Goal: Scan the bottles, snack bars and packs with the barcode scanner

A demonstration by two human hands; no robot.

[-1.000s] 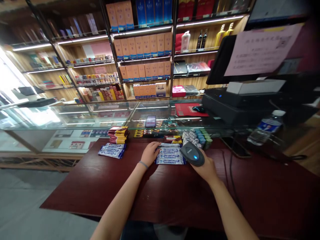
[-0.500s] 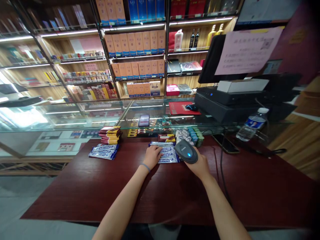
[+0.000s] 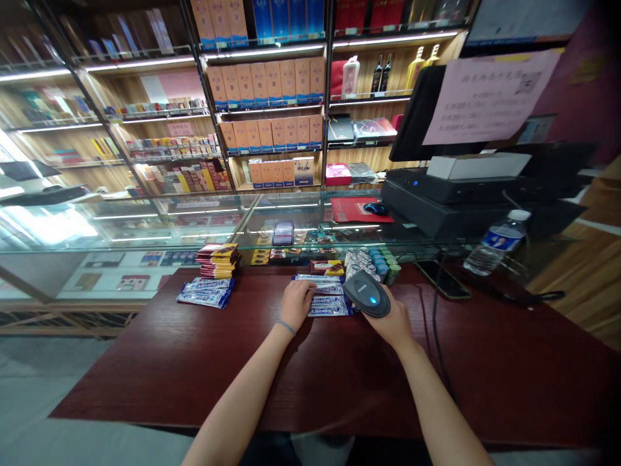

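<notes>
My right hand (image 3: 395, 321) is closed around a grey barcode scanner (image 3: 367, 293) with a blue light, its head hovering over the right end of a pile of blue and white snack packets (image 3: 330, 301) on the dark red table (image 3: 194, 362). My left hand (image 3: 295, 301) rests on the left end of that pile, fingers curled over the packets. Both forearms reach in from the bottom edge.
A second pile of blue packets (image 3: 204, 292) and a stack of red and yellow bars (image 3: 217, 259) lie to the left. Small round tins (image 3: 371, 262) stand behind the scanner. A phone (image 3: 441, 278), cables, a water bottle (image 3: 497, 243) and a till (image 3: 460, 200) sit right. A glass counter (image 3: 145, 220) and shelves lie beyond.
The camera view has shifted slightly. My left hand has slid a little further onto the packets. The scanner stays over their right end.
</notes>
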